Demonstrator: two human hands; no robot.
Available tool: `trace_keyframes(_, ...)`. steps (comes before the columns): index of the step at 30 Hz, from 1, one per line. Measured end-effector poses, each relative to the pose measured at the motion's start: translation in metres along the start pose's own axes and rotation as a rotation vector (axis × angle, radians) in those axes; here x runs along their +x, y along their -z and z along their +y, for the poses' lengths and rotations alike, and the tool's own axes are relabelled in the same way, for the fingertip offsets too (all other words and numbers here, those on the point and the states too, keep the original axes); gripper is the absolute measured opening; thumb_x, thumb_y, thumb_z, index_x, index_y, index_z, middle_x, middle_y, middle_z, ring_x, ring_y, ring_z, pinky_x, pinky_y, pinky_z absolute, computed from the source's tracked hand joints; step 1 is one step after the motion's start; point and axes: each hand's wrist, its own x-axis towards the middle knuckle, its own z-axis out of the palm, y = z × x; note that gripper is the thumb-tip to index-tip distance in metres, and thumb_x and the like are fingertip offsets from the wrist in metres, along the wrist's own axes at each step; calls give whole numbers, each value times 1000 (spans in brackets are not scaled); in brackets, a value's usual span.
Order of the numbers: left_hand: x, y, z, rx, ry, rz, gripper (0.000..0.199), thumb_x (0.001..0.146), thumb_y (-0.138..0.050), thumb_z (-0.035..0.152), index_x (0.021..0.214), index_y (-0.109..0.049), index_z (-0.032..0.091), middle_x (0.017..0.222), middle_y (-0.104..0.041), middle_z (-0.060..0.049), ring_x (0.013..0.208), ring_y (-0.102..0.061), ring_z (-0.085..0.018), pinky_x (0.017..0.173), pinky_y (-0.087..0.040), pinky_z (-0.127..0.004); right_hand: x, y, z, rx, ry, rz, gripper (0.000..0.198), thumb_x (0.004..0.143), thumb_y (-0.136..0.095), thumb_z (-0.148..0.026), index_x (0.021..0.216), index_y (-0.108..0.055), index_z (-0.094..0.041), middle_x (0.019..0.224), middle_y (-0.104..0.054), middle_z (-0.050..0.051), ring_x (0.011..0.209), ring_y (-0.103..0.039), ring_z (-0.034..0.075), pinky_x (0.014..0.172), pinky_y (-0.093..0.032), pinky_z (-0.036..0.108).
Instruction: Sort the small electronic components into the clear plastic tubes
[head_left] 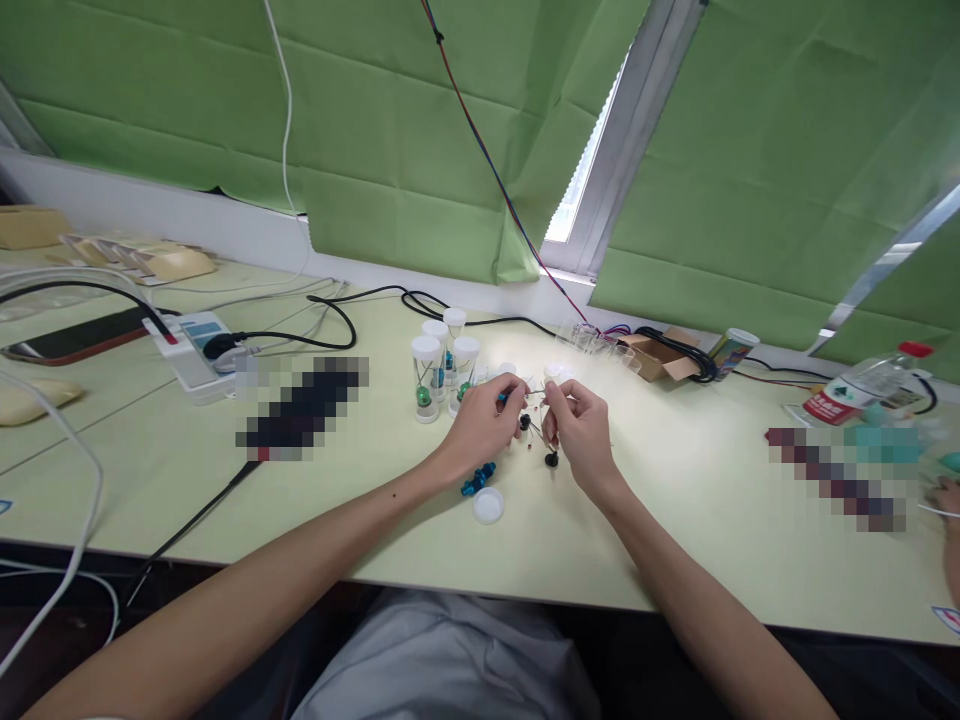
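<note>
My left hand [486,425] is closed, its thumb and fingers pinching a small blue piece [502,398] mostly hidden by them. Facing it, my right hand [581,428] pinches a thin greenish rod [536,392] that spans the gap between both hands. Just below the fingertips are a small black round part with thin stems [552,459] and another black part [525,422]. Shiny blue pieces [478,479] lie under my left wrist, beside a white round cap [488,505]. Clear tubes with white lids [426,380], holding green and blue parts, stand upright behind my left hand.
A white power strip [196,360] with cables sits at left, near a phone [82,335]. Behind on the right are clear cups [592,340], an open cardboard box [661,355] and a tilted red-capped bottle [862,385]. Another person's hand [946,497] shows at the right edge.
</note>
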Motion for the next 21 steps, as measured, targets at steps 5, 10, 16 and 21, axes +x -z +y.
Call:
trace_keyframes(5,0,0,2,11,-8,-2,30,95,-43,44,89,-60,21,87,-70,-3,54,-61,-12,54,-46,-25,0,-1,-2,-13,-4,-3,40,91,-62,-49,67,-47,-21,40,-46,-7,36,-44,9,40,-34,22)
trace_keyframes(10,1,0,2,17,2,-7,29,95,-45,44,92,-61,21,89,-70,-3,54,-62,-12,53,-45,-26,-1,-1,-2,-34,-4,-1,41,89,-62,-53,67,-47,-21,40,-47,-7,35,-44,9,40,-34,22)
trace_keyframes(16,0,0,2,41,-11,-8,29,95,-45,43,90,-62,21,89,-71,-2,54,-61,-12,54,-45,-26,-2,-1,-2,-38,-11,1,40,90,-62,-50,67,-47,-21,39,-47,-7,35,-44,9,40,-34,22)
trace_keyframes(21,-1,0,1,73,-21,-24,30,96,-44,43,87,-62,21,78,-69,-1,53,-59,-12,53,-43,-26,-3,-2,-3,-35,-5,-6,40,91,-61,-49,66,-47,-21,39,-46,-7,35,-44,9,40,-36,22)
